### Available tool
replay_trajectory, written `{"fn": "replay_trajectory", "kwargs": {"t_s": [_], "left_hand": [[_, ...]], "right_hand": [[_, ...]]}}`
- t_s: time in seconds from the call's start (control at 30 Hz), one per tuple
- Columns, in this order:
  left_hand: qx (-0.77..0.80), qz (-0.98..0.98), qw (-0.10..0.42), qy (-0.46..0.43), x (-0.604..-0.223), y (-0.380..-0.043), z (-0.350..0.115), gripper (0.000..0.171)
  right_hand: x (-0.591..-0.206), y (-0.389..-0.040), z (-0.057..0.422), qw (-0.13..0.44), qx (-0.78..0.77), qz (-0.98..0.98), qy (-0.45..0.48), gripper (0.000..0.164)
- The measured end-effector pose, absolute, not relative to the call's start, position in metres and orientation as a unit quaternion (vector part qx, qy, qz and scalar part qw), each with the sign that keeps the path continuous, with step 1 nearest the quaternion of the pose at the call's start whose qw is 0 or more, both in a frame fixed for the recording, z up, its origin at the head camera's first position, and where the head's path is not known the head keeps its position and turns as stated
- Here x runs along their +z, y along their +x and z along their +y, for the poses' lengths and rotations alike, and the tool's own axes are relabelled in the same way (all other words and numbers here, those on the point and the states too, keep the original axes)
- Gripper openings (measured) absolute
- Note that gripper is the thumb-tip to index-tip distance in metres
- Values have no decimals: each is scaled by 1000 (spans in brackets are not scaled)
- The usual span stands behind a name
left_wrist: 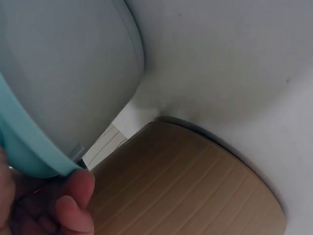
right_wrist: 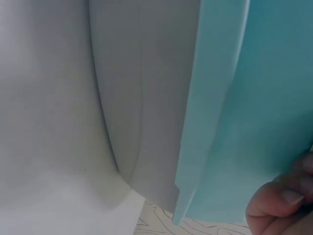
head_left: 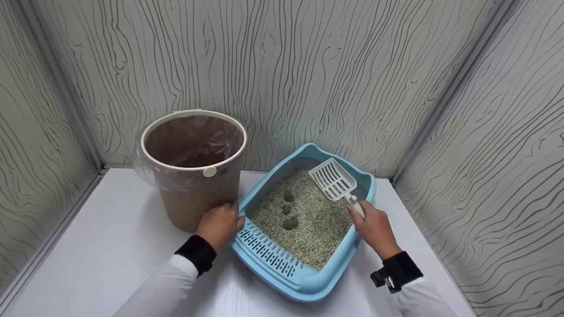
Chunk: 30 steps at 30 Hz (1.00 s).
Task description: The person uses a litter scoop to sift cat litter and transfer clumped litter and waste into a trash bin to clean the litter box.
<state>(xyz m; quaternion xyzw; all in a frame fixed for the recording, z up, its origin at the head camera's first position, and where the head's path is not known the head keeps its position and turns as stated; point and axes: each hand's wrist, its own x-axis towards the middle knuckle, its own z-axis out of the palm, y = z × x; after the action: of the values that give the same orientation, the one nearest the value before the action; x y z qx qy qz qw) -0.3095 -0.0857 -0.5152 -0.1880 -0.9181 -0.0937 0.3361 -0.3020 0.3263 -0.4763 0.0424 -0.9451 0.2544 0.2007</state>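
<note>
A blue litter box full of pale grainy litter stands turned at an angle on the white table. Its left rim is gripped by my left hand, whose fingers curl around the blue edge in the left wrist view. My right hand holds a white slotted litter scoop by its handle, the scoop head over the far right part of the litter. Several dark clumps lie on the litter left of the middle. In the right wrist view the scoop is out of sight.
Close to the left of the litter box stands a brown trash bin with a cream rim and a clear plastic bag liner folded over it. Wood-patterned panels enclose the white table at the back and both sides.
</note>
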Motion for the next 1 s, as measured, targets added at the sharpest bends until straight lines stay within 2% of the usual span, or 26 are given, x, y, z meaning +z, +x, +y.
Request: {"fn": "replay_trajectory", "kwargs": {"t_s": [0.1, 0.23, 0.33, 0.4, 0.47, 0.57, 0.63, 0.7, 0.83, 1.0], "left_hand": [[-73, -915, 347, -191, -514, -308, -86, 32], [-11, -895, 393, -209, -510, -303, -85, 33], [12, -876, 423, -233, -503, -297, -83, 32], [5, -866, 424, -264, -499, -292, -80, 31], [-15, -863, 394, -317, -494, -285, -79, 28], [-41, -863, 308, -399, -489, -275, -75, 27], [-42, -864, 247, -438, -485, -269, -73, 32], [-33, -862, 211, -460, -484, -263, -69, 38], [-12, -856, 185, -482, -481, -257, -63, 48], [3, -847, 195, -495, -479, -256, -63, 50]], "right_hand": [[-478, -301, 327, 200, 259, -944, 42, 19], [-477, -304, 331, 188, 267, -944, 40, 20], [-472, -313, 337, 178, 270, -945, 40, 23], [-468, -324, 343, 170, 269, -947, 43, 25], [-464, -335, 351, 156, 264, -950, 48, 27], [-460, -349, 361, 139, 249, -957, 60, 28], [-458, -356, 366, 131, 235, -961, 69, 27], [-457, -362, 369, 128, 220, -964, 81, 27], [-455, -369, 373, 123, 209, -966, 93, 30], [-456, -370, 376, 117, 212, -967, 76, 28]]}}
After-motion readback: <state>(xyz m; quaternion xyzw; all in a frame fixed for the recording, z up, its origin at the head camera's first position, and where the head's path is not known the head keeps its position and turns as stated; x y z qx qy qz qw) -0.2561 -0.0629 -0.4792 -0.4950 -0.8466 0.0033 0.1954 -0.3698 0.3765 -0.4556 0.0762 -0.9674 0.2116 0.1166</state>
